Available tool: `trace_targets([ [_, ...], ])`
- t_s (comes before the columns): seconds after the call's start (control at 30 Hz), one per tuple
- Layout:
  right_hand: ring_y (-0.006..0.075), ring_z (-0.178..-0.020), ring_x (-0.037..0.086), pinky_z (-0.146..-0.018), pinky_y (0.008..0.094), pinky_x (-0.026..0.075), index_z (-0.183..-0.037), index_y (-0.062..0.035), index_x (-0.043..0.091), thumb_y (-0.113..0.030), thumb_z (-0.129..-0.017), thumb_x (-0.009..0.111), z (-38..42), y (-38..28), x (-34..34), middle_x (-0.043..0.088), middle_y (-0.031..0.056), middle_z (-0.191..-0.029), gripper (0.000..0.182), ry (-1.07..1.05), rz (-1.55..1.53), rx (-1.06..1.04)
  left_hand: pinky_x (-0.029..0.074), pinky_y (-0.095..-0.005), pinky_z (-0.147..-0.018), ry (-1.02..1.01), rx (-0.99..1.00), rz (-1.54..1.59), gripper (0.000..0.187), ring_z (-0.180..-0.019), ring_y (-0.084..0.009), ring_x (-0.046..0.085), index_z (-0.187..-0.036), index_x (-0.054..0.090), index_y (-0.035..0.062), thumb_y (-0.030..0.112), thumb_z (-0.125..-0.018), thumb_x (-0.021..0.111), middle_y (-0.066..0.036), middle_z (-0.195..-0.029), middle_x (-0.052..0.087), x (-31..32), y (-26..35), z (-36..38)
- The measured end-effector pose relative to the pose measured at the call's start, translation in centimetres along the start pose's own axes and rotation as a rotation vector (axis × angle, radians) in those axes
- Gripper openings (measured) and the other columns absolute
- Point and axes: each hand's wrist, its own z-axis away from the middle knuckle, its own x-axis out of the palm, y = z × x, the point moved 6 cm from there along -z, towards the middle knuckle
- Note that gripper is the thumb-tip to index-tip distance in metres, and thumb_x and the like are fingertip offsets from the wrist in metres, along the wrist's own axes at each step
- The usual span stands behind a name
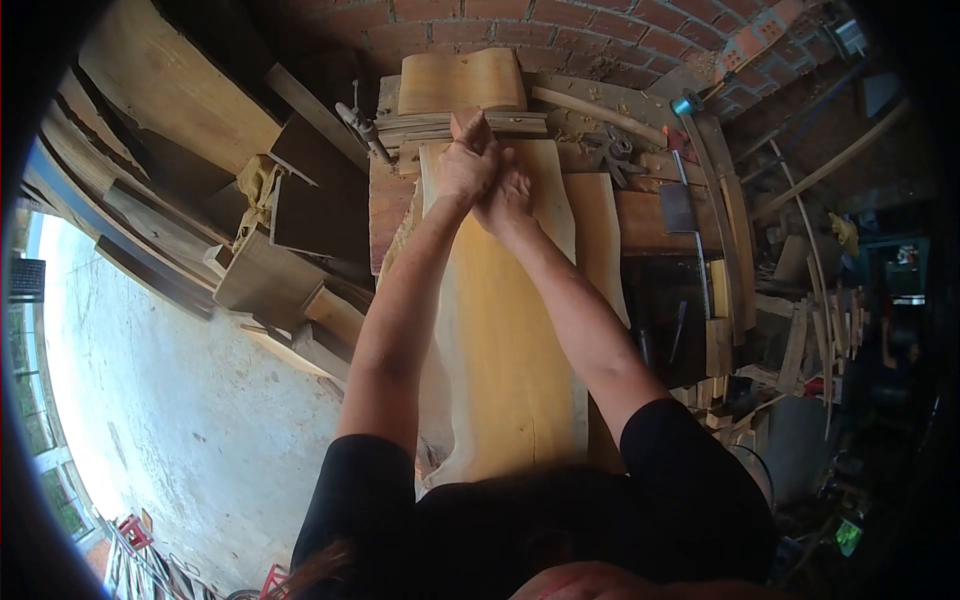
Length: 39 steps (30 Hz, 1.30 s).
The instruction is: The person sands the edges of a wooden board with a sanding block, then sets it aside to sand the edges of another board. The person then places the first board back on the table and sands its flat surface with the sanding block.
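A long yellow-brown wooden board (pixel 510 350) with pale wavy edges lies lengthwise on the workbench. Near its far end my left hand (pixel 468 170) is closed round a small reddish-brown block (pixel 468 124), whose top shows above the fingers. Right beside it, touching it, my right hand (pixel 508 190) is bent over the same spot; its fingers are closed, and what they hold is hidden. Both arms are stretched forward over the board.
Beyond the board are stacked thin planks and a curved wooden piece (pixel 462 82). A metal clamp (pixel 364 130) stands at the far left, a black metal tool (pixel 617 155) lies at the right, and leaning boards (pixel 180 80) fill the left side.
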Motion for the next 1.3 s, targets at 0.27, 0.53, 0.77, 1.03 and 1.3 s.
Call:
trace_targets([
  [0.27,0.0371,-0.106,0.049,-0.086,0.0482,0.047,-0.144,-0.0103,0.032,-0.029,-0.088,0.054,20.0,-0.1,0.5,0.045,0.0198,-0.124,0.063,-0.286,0.363,0.103,0.052,-0.0477,-0.087,-0.065,0.078,0.008,0.061,-0.103,-0.0472,0.061,-0.146,0.038,0.0188,0.024,-0.089,0.06,-0.033,-0.115,0.057,1.0,-1.1,20.1],
  [0.53,0.0406,-0.101,0.053,-0.081,0.0479,0.047,-0.117,-0.0006,0.046,-0.031,-0.083,0.06,-1.8,-0.2,0.7,0.048,0.0232,-0.111,0.048,-0.02,0.066,-0.021,0.052,-0.0424,-0.087,-0.009,-0.053,-0.059,0.058,-0.101,-0.0378,0.064,-0.143,0.041,0.0192,0.028,-0.088,0.058,-0.025,-0.113,0.063,-0.4,0.2,0.8],
  [0.77,0.034,-0.104,0.05,-0.084,0.0442,0.048,-0.146,-0.0109,0.029,-0.028,-0.089,0.051,18.5,1.0,2.3,0.045,0.0195,-0.117,0.063,-0.164,0.343,0.031,0.052,-0.0473,-0.084,-0.023,0.189,-0.022,0.071,-0.098,-0.0466,0.062,-0.15,0.029,0.0144,0.021,-0.087,0.061,-0.032,-0.103,0.06,1.1,-0.7,18.1],
  [1.03,0.0421,-0.1,0.051,-0.079,0.0499,0.047,-0.12,0.0012,0.042,-0.024,-0.083,0.061,0.5,-0.9,0.1,0.045,0.0235,-0.111,0.049,0.119,-0.018,-0.067,0.052,-0.0427,-0.085,0.042,0.057,0.01,0.063,-0.1,-0.0386,0.064,-0.146,0.036,0.0281,0.03,-0.088,0.059,-0.026,-0.104,0.066,0.1,-2.0,-0.6],
  [1.3,0.0293,-0.095,0.051,-0.076,0.039,0.047,-0.149,-0.0049,0.022,-0.021,-0.088,0.053,16.9,-0.9,1.2,0.048,0.0192,-0.11,0.07,0.114,0.729,-0.158,0.052,-0.0451,-0.082,0.054,0.266,-0.06,0.068,-0.099,-0.0419,0.064,-0.15,0.029,0.0193,0.025,-0.088,0.059,-0.028,-0.109,0.064,0.7,-0.4,17.5],
])
